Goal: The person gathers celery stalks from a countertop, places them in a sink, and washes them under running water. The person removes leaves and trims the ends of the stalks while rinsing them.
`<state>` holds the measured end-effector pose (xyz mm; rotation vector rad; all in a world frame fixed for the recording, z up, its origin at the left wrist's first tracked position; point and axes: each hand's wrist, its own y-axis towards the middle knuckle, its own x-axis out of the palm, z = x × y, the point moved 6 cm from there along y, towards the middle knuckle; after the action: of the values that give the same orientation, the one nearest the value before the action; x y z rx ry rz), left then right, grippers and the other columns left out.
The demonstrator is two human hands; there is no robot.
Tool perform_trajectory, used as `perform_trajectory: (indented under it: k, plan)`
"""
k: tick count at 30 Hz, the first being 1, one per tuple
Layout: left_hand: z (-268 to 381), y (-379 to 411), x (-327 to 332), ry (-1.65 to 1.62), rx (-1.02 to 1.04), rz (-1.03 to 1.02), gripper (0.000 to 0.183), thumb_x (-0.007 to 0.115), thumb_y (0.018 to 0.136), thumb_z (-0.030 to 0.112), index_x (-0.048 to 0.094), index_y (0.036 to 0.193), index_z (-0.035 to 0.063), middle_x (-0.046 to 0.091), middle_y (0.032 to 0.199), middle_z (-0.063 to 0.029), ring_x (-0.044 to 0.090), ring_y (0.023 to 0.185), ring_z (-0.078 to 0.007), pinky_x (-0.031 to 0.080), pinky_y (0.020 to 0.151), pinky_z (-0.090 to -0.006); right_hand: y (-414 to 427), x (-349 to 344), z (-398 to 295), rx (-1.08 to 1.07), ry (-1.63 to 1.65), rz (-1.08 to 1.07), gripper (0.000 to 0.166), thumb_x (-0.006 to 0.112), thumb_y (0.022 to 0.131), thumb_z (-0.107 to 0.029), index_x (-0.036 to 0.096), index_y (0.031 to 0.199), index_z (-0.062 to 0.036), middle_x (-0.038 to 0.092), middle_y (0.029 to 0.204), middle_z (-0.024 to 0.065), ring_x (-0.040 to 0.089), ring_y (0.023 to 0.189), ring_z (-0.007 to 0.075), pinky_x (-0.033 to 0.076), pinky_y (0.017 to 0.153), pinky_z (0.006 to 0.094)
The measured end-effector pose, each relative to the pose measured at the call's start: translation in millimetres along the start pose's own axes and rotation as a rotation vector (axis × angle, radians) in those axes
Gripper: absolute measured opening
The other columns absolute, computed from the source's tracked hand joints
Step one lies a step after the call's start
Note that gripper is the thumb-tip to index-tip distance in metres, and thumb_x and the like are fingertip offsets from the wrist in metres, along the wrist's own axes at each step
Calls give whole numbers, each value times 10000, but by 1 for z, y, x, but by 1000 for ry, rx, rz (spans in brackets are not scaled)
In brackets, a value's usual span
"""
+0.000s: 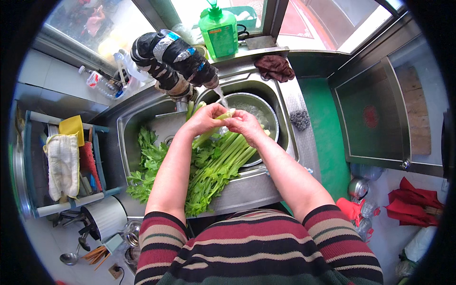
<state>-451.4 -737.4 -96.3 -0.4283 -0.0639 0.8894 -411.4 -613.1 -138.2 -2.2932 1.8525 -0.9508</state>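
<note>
Both my hands meet over the right basin of a steel double sink, close under a running faucet (210, 79) wrapped in black tape. My left hand (206, 119) grips a pale green celery stalk (206, 137). The fingers of my right hand (245, 124) pinch the stalk's whitish end. Below them a round metal bowl (273, 119) holds water, and the stream falls into it. A bunch of celery (228, 156) lies across the bowl and the sink's front edge, leaves toward me. More leafy celery (151, 160) hangs in the left basin (131, 131), partly behind my left forearm.
A green pump bottle (219, 34) stands on the ledge behind the sink. A dark cloth (274, 67) and a steel wool scourer (300, 119) lie on the right rim. To the left is a rack (67, 206) with a white cloth (63, 165). A cabinet door (374, 114) stands at right.
</note>
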Motion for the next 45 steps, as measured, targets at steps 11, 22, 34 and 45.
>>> perform_trajectory:
  k: [11, 22, 34, 45]
  plan:
    - [11, -6, -8, -86, -83, 9, 224, 720, 733, 83, 574, 903, 67, 608, 806, 11, 557, 711, -72, 438, 639, -229, -2, 8, 9, 37, 151, -17, 270, 570, 817, -213, 571, 1071, -121, 596, 952, -15, 535, 880, 78, 432, 707, 241]
    - [0, -8, -14, 12, -22, -103, 319, 643, 751, -4, 522, 1041, 53, 599, 911, -14, 556, 834, -91, 447, 741, -245, 2, 10, 7, -109, -387, 32, 285, 624, 800, -238, 580, 1003, -42, 622, 827, 25, 581, 729, 116, 474, 663, 264]
    - [18, -20, -38, 288, -110, -5, 388, 563, 824, 55, 501, 1200, 126, 593, 851, -39, 558, 746, -122, 461, 637, -263, -2, -16, 17, 50, -416, 269, 391, 518, 810, -302, 505, 1070, -10, 643, 846, 112, 639, 677, 166, 506, 559, 301]
    - [-39, -17, -6, -228, -19, 266, 360, 586, 844, 152, 481, 1179, 74, 561, 820, 23, 463, 636, -53, 389, 565, -216, 13, 2, -9, -330, -594, 292, 416, 576, 814, -221, 431, 1178, -81, 652, 815, 122, 640, 690, 248, 493, 669, 353]
